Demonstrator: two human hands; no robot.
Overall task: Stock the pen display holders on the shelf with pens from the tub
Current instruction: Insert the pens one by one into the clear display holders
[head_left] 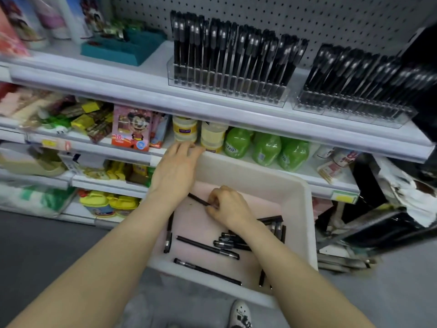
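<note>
A white shoe (240, 313) shows at the bottom edge, and both bare forearms reach forward over it into the tub (307, 209). The tub is a pale plastic box with a pinkish floor and a thick rounded rim. The right hand (227, 207) is bunched, its fingertips pinching one thin black pen (198, 199) just above the tub floor. The left hand (176, 171) grips the tub's far left corner, fingers bent over the rim.

Three loose pens (208, 248) lie singly on the near half of the floor, and another lies along the left wall. A cluster is partly hidden under the right wrist (too overlapped to count). Two clear holders stand on the upper shelf (142, 91), the left holder (227, 88) and the right holder (354, 107). Both are packed with upright black pens leaning slightly.

The tub's far rim sits just beside the edge of the shelf carrying green bottles (266, 147). Around the right hand the far half of the floor is bare.
</note>
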